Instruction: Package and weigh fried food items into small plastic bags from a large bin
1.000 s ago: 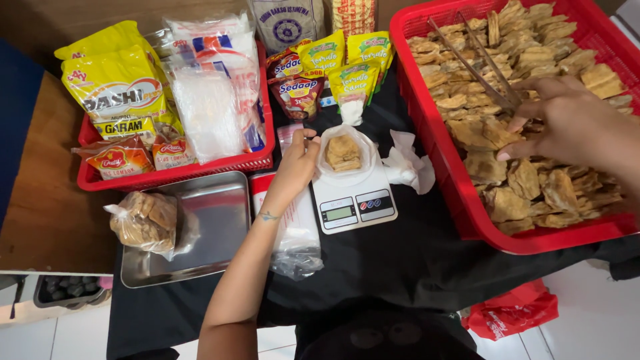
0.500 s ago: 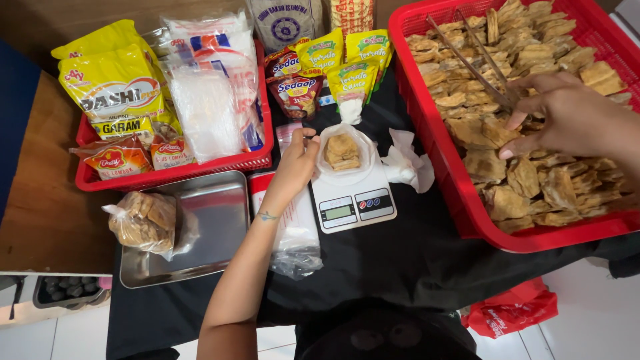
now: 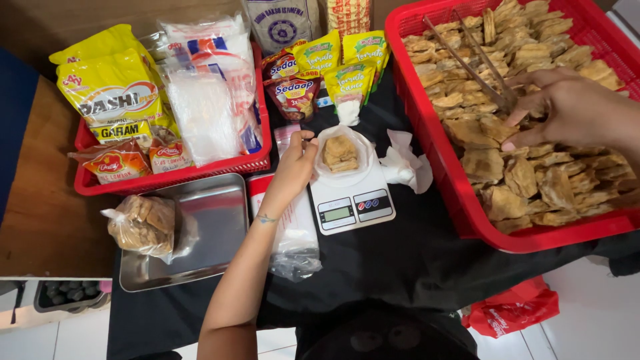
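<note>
Many flat, perhaps crisp, crackers [image 3: 527,160]

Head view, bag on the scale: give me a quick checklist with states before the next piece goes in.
1. Clear bag sits on the white scale: ok.
2. Left hand holds the bag's edge, mouth open: ok.
3. Right hand is on the fried pieces in the red basket: ok.
4. Piece actually gripped: cannot tell.
5. Scale display readable: cannot tell.
6. Tongs lie unused in the basket: ok.
</note>
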